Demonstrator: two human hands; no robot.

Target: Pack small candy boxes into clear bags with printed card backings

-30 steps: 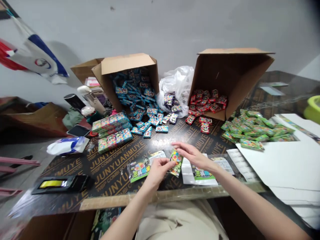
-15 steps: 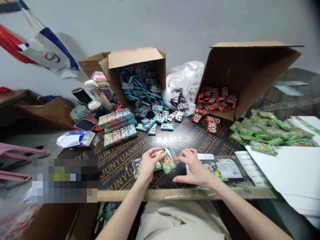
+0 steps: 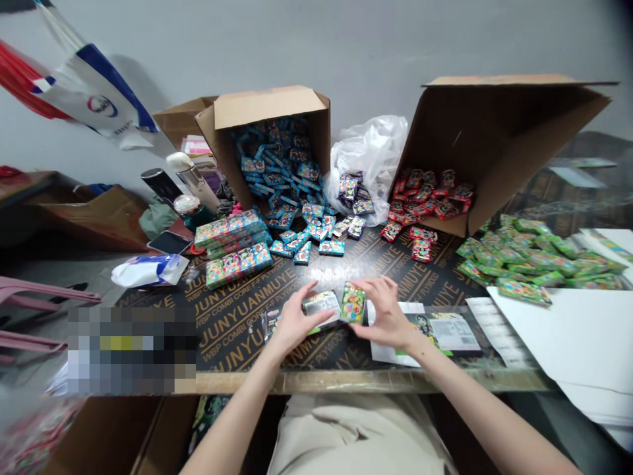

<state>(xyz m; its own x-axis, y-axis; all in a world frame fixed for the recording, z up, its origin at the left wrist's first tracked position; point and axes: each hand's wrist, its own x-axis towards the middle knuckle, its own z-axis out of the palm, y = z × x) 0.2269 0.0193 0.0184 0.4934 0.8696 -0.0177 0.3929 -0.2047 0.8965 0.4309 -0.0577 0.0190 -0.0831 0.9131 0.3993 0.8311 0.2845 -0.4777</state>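
Just inside right grip (image 3: 383, 313): green packet (image 3: 353, 303)

The small pack by my right hand (image 3: 386, 313) is green, with a multicoloured print of rounded spots. My counter (image 3: 232, 330) is near-black, crossed by slanting bands of gold lettering. Loose packs come in bright blue (image 3: 331, 247), red (image 3: 421, 250) and dark purple (image 3: 357, 227), all with busy many-coloured prints; the heaped packs (image 3: 524, 257) are lime green. Plain brown cardboard boxes (image 3: 264, 111) stand before a pale grey wall (image 3: 376, 53), and my clothing (image 3: 356, 435) is plain beige.
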